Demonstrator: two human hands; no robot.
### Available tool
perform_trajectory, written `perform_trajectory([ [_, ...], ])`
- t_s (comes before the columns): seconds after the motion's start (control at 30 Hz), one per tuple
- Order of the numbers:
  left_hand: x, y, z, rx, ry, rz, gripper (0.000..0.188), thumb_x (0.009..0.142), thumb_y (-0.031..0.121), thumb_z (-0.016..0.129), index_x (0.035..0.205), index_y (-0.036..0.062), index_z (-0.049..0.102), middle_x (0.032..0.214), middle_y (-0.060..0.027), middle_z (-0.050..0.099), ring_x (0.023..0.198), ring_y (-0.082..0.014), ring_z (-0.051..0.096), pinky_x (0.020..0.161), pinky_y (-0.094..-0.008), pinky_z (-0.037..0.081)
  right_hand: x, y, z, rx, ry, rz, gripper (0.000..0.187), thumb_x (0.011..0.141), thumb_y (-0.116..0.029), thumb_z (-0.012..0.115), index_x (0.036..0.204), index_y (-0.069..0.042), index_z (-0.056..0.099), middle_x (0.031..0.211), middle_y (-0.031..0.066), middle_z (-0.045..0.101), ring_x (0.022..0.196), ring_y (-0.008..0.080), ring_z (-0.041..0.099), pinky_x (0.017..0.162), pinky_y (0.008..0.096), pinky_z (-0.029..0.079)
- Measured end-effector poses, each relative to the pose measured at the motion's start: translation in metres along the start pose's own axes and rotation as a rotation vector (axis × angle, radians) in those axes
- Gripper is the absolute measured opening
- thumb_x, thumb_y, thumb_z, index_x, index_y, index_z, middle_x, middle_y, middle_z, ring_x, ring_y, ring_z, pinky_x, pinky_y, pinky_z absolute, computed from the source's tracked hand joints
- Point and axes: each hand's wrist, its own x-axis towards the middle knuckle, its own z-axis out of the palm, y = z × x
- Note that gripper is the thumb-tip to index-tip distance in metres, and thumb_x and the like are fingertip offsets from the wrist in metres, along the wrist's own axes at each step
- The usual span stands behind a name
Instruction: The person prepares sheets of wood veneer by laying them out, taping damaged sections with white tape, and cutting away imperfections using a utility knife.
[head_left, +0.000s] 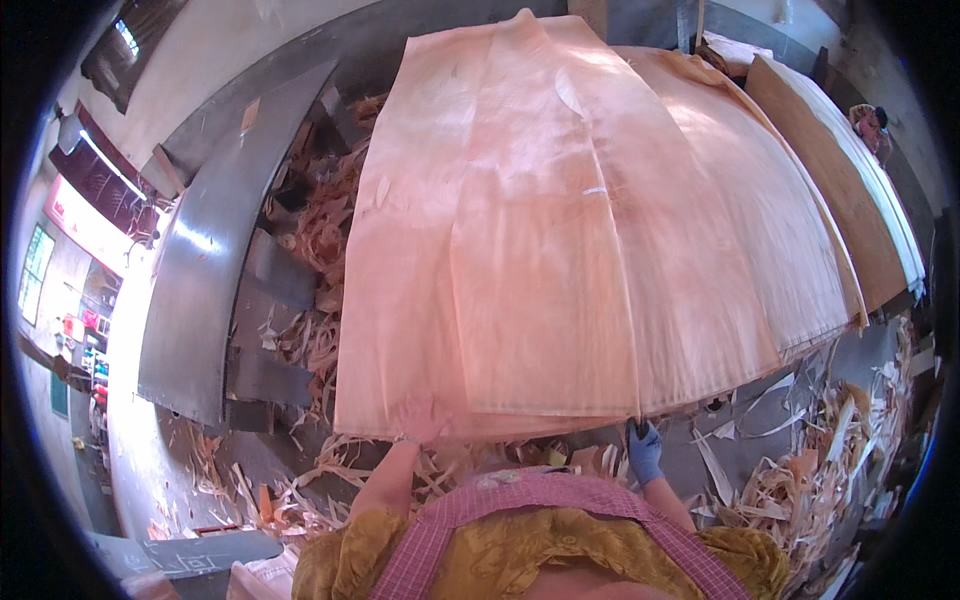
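Note:
A large stack of thin, pinkish wood veneer sheets (540,300) spreads out in front of me, overlapping toward the right. My left hand (423,420) is bare and lies flat on the near left corner of the top sheet, its fingers spread. In a blue glove, my right hand (645,455) is at the near edge of the sheets, beside a long seam running away from me. Its fingers are closed around a small dark object (638,428), too small to tell its kind.
A grey metal panel (200,290) stands to the left, with veneer scraps (325,225) heaped beside it. More shavings (810,490) litter the floor at the right and near me. Brown boards (835,200) lie at the far right, and another person (872,130) is beyond them.

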Motion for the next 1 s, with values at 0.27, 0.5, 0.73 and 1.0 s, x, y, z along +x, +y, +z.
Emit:
perform_trajectory([
  [0.27, 0.007, 0.0, -0.006, -0.03, -0.043, -0.005, 0.086, 0.081, 0.075, 0.047, 0.149, 0.0227, 0.034, 0.155, -0.0265, 0.021, 0.142, -0.0496, 0.017, 0.114, -0.0621, 0.012, -0.03, -0.033, 0.018, -0.075, -0.002, -0.021, 0.031, 0.087, -0.036, 0.064, 0.088, -0.006, 0.063, 0.082, 0.0214, 0.066, 0.076, 0.0418, 0.064, 0.066, 0.0484, 0.049],
  [0.5, 0.016, -0.005, -0.013, -0.014, -0.121, 0.119, 0.08, 0.085, 0.066, 0.048, 0.144, 0.0132, 0.04, 0.14, -0.0287, 0.044, 0.132, -0.0488, 0.038, 0.108, -0.0606, 0.028, -0.044, -0.066, 0.032, -0.068, 0.032, -0.042, 0.028, 0.088, -0.032, 0.063, 0.091, -0.004, 0.063, 0.082, 0.023, 0.066, 0.078, 0.0422, 0.064, 0.067, 0.0487, 0.05],
  [0.73, 0.027, 0.0, -0.017, 0.088, -0.134, 0.234, 0.076, 0.087, 0.065, 0.048, 0.138, 0.0098, 0.047, 0.132, -0.0264, 0.054, 0.122, -0.0437, 0.051, 0.103, -0.0528, 0.039, -0.04, -0.068, 0.039, -0.074, -0.072, 0.046, 0.04, 0.089, -0.043, 0.062, 0.091, -0.003, 0.064, 0.086, 0.0238, 0.066, 0.082, 0.042, 0.064, 0.069, 0.0488, 0.05],
  [1.0, -0.008, 0.051, -0.015, 0.123, 0.166, 0.116, 0.066, 0.088, 0.052, 0.052, 0.134, 0.0047, 0.049, 0.123, -0.0247, 0.058, 0.12, -0.0431, 0.051, 0.104, -0.0532, 0.038, -0.004, -0.041, 0.025, 0.242, -0.043, -0.009, 0.028, 0.09, -0.029, 0.066, 0.081, -0.003, 0.064, 0.065, 0.0115, 0.061, 0.053, 0.0217, 0.056, 0.051, 0.0356, 0.043],
])
